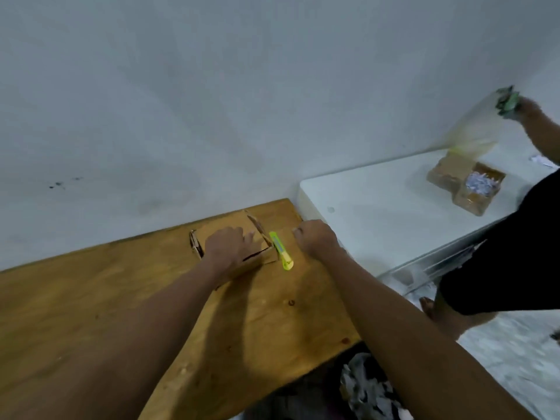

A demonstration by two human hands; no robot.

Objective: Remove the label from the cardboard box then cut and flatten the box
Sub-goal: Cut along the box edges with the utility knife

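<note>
**Flattening risk beside a loose knife**

The left hand (228, 244) presses, fingers spread, on the cardboard box (233, 237) on the counter (91, 298). The yellow knife (281, 250) touches it; the fisted right hand (316, 237), holding nothing visible, could knock it.

The cardboard box (239, 237) is small, brown and lies low on the wooden tabletop near its far edge, close to the wall. Its top face is plain, with no label visible on it. The flaps at its left and right ends are torn open and ragged, showing corrugated edges. A yellow-green utility knife (281, 251) lies flat on the tabletop just beside the box's right end, lengthwise along it.
</note>
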